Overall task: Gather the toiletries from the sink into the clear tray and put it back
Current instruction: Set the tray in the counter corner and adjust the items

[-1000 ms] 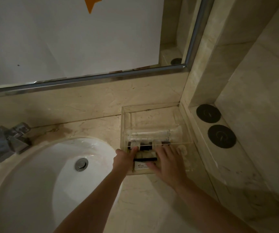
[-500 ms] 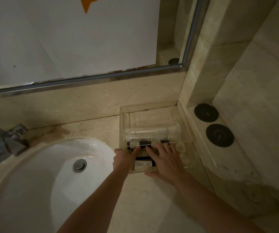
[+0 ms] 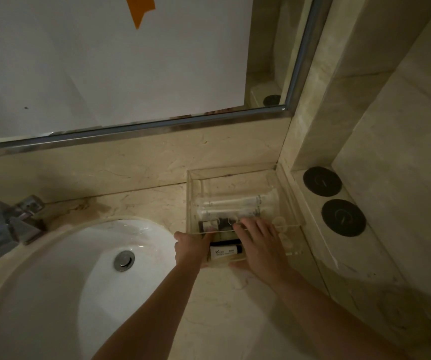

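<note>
The clear tray [image 3: 235, 175] stands on the marble counter in the back right corner, against the wall. Inside lie two long clear wrapped items [image 3: 235, 203], small dark-capped bottles [image 3: 224, 220] and a white tube with a black cap [image 3: 224, 250] at the front. My left hand [image 3: 191, 245] grips the tray's front left corner, thumb over the front wall. My right hand [image 3: 258, 245] lies with fingers spread and straight on the tray's front wall, the thumb under its lower edge. The hands hide parts of the front wall.
A white round basin [image 3: 79, 268] with a metal drain [image 3: 124, 260] lies to the left, a chrome faucet [image 3: 9, 224] behind it. Two black discs [image 3: 322, 181] [image 3: 343, 217] sit on the raised ledge right of the tray. A framed mirror [image 3: 131, 74] hangs above.
The tray has slid back toward the wall corner, with both hands following it. My right hand's fingers have crept slightly up over the front wall.
</note>
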